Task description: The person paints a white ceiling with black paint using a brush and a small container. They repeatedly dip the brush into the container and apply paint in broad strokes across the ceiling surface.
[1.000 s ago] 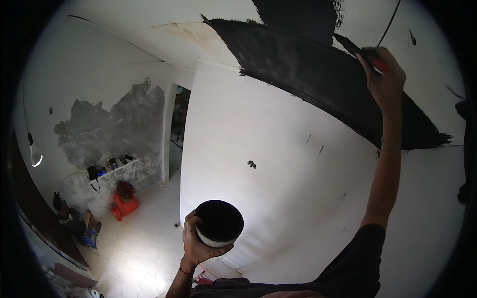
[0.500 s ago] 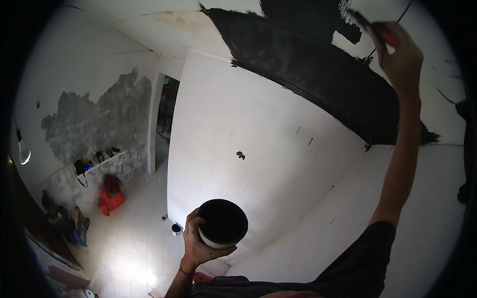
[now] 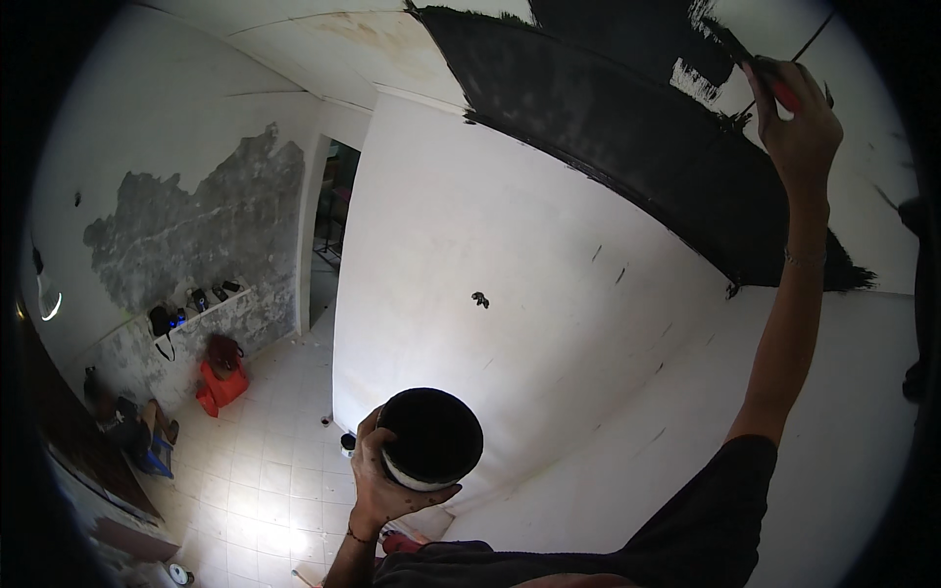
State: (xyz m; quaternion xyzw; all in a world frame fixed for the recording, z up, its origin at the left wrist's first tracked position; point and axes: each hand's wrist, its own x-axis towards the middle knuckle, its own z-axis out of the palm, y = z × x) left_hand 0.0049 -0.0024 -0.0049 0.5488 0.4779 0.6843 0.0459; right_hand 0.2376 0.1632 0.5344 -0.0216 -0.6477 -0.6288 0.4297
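Note:
My left hand (image 3: 382,475) is wrapped round a round pot (image 3: 431,433) with a dark inside, filled or coated with black paint, low in the middle of the view. High at the upper right, my right hand (image 3: 799,127) grips a dark paintbrush (image 3: 735,44) with red on its handle (image 3: 784,95). The brush tip is at a ragged edge of black paint (image 3: 598,88) on the white ceiling (image 3: 843,118), beside a small pale unpainted patch. My right arm is stretched upward.
A white wall (image 3: 520,245) stands ahead, left of it a doorway (image 3: 333,216). At lower left, a person (image 3: 132,426) sits on a blue stool, near a red item (image 3: 221,387) on the tiled floor (image 3: 255,461), a ledge with small objects (image 3: 201,309) and a hanging bulb (image 3: 49,294).
My right hand and brush have moved up and to the right over the last second, and more black paint shows near the pale patch. My left hand still holds the pot at about the same place.

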